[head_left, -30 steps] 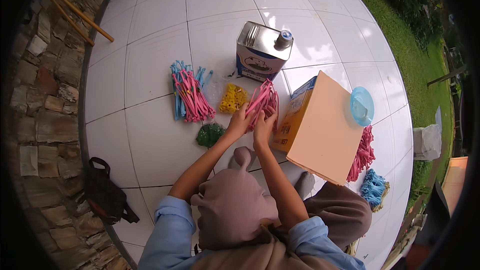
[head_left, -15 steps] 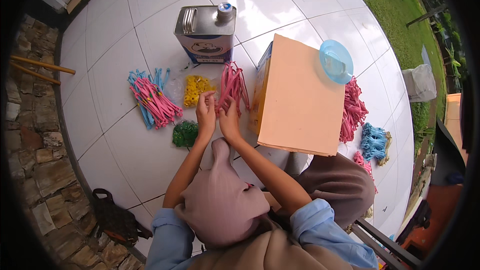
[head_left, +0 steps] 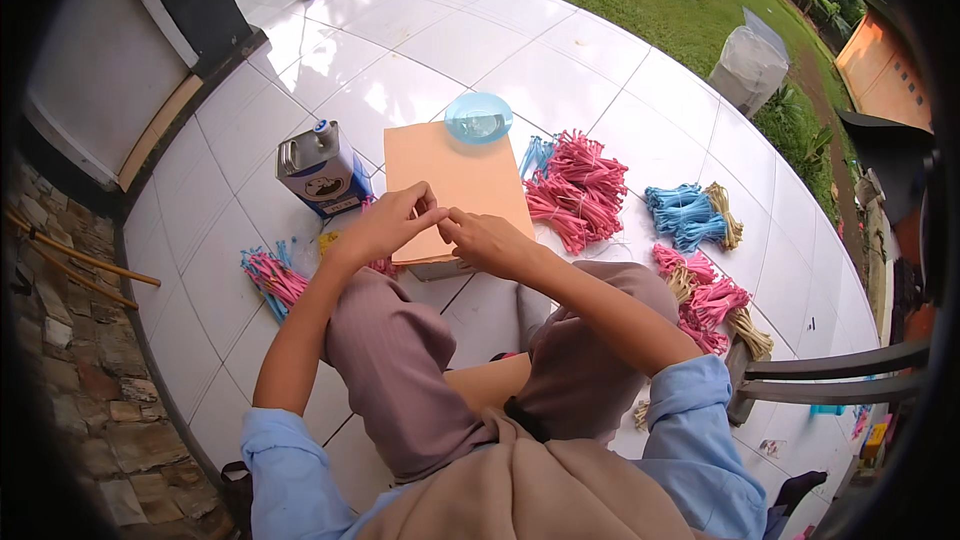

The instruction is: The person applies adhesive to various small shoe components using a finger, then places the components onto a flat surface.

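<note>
1. Head view: left hand (head_left: 385, 225) and right hand (head_left: 480, 238) meet fingertip to fingertip over the near edge of the tan cardboard box (head_left: 455, 175). Both grips are narrow pinches. Whatever sits between them is too small to make out; probably a thin strip or tie.
2. Doing it well, as I judge it: keep both pinches close together, work just above the box top for support, pull evenly so the piece doesn't slip.
3. Pose: both forearms come up from the lower edge, elbows out, wrists angled inward, fingers curled, thumbs opposing index fingers.
4. Around the grip: metal can (head_left: 320, 168) left and beyond; blue dish (head_left: 478, 117) on the box's far end; pink bundles (head_left: 575, 185) right; pink-and-blue bundle (head_left: 268, 275) left, on the tiled floor (head_left: 450, 50).
</note>
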{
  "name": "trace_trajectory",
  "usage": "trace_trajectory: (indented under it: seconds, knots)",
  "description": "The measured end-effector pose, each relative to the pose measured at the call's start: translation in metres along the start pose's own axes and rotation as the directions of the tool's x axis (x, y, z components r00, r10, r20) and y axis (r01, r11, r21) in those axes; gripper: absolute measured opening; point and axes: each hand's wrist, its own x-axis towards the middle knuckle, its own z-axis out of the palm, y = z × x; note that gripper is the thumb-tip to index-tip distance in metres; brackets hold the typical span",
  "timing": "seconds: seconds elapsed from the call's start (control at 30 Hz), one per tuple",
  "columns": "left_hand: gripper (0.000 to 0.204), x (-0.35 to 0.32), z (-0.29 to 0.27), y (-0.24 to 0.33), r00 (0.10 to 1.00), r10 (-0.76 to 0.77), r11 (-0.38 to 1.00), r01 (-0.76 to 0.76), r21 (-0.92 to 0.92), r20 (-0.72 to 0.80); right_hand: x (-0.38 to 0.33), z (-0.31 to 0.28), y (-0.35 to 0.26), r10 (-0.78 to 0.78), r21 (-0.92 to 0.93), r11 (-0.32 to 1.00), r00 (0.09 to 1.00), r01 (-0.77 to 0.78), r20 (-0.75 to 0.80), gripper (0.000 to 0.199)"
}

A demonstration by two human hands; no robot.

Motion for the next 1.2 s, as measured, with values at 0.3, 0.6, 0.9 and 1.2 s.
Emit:
trace_trajectory:
  seconds: [0.3, 0.6, 0.9, 1.2]
  knots:
    - [0.027, 0.02, 0.052, 0.012, 0.958, -0.016, 0.949, 0.105, 0.298, -0.287, -0.026, -0.035, 0.038, 0.21, -0.225, 0.938, 0.947, -0.265, -0.242, 0.02]
    - [0.034, 0.021, 0.036, -0.036, 0.77, -0.026, 0.96, 0.197, 0.2, -0.637, 0.027, -0.018, 0.04, 0.304, -0.108, 0.94, 0.937, -0.324, -0.171, 0.067]
    - [0.05, -0.036, -0.022, -0.155, 0.741, -0.307, 0.923, 0.384, 0.001, -0.597, 0.149, 0.072, -0.016, 0.096, 0.705, 0.708, 0.994, -0.032, -0.051, 0.061]
    - [0.037, -0.054, 0.069, -0.318, 0.423, -0.486, 0.871, 0.301, -0.388, -0.764, 0.196, 0.296, -0.043, 0.851, 0.883, 0.143, 0.511, -0.448, 0.121, 0.047]
